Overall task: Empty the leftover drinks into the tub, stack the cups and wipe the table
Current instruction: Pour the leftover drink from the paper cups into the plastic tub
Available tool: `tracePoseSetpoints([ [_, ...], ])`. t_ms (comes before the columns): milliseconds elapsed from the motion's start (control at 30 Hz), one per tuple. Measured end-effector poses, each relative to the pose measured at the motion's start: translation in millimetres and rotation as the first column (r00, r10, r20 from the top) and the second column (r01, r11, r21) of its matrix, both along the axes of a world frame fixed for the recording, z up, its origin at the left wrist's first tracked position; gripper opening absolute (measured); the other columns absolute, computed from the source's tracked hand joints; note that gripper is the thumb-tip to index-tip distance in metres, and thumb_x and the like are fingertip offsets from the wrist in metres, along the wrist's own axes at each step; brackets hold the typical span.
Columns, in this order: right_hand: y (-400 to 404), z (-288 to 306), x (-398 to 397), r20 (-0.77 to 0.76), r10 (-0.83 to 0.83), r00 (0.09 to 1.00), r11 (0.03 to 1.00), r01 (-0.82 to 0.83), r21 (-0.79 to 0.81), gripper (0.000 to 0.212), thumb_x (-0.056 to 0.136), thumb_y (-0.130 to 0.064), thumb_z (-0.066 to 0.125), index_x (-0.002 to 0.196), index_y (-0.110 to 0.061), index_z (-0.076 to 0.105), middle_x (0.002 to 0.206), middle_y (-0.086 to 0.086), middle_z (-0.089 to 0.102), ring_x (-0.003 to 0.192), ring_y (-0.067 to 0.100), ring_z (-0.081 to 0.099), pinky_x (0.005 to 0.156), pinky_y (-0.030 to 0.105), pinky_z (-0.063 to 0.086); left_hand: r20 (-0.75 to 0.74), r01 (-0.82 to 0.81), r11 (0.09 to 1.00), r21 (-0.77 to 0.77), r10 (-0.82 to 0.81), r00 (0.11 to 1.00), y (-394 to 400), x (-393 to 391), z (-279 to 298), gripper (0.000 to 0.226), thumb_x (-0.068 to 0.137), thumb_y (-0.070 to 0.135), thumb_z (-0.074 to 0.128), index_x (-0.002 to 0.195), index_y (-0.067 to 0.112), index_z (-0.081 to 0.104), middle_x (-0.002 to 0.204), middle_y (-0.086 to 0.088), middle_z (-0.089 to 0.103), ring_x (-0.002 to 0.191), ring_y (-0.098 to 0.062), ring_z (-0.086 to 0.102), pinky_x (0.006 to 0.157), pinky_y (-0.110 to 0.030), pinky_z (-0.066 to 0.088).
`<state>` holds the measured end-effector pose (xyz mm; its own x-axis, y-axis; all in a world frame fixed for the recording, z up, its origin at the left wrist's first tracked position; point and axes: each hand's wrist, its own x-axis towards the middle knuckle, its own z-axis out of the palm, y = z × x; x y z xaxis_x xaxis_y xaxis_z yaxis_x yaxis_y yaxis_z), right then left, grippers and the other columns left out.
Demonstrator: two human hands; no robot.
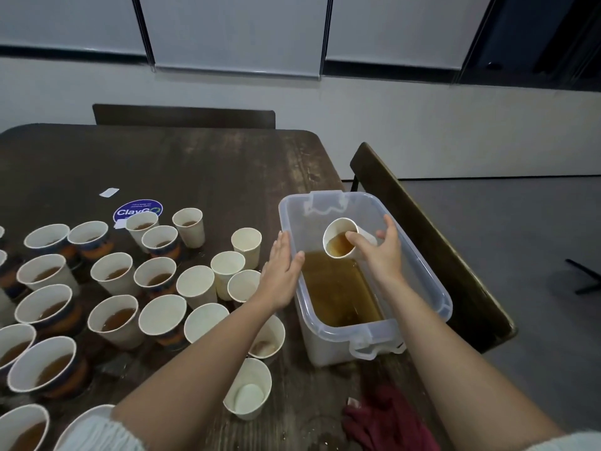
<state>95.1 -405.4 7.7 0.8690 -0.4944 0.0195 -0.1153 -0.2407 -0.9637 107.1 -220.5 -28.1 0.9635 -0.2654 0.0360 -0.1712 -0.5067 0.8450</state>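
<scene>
A dark, worn wooden table (201,164) fills the near ground. Beyond the grip, a dark chair back (183,115) stands at the table's far edge; another chair (432,242) sits just right of it. A pale wall (422,125) runs behind, under grey roller blinds (234,30). Grey floor (536,229) spreads rightward. Light is dim.

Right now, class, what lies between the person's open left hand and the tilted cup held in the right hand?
In the head view, only the tub's near long rim and open tub interior separate the left hand from the cup.
</scene>
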Motion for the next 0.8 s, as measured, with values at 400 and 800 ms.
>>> tracePoseSetpoints([
  [400,-6.4,-6.3,1.8,-0.022,0.023,0.999,0.992,-0.025,-0.127,0.099,0.077,-0.039,0.080,0.154,-0.029,0.019,0.156,0.006,0.028,0.139,0.026,0.036,0.109,0.048,0.040,-0.004,-0.011,0.999,-0.044,0.011,1.000,-0.3,0.8,-6.1,0.060,0.102,0.044,0.024,0.153,0.028,-0.004,0.162,0.006,-0.004,0.149,-0.014,-0.003,0.120,-0.051,0.007],
  [800,-4.6,-8.0,3.6,-0.024,0.038,0.999,0.973,-0.042,-0.228,0.099,0.077,-0.043,0.079,0.153,-0.030,0.018,0.155,0.007,0.028,0.138,0.028,0.037,0.107,0.049,0.042,-0.011,-0.013,0.998,-0.066,0.012,1.000,-0.8,2.0,-9.5,0.060,0.102,0.046,0.023,0.153,0.030,-0.004,0.162,0.007,-0.004,0.149,-0.015,-0.002,0.120,-0.053,0.009],
])
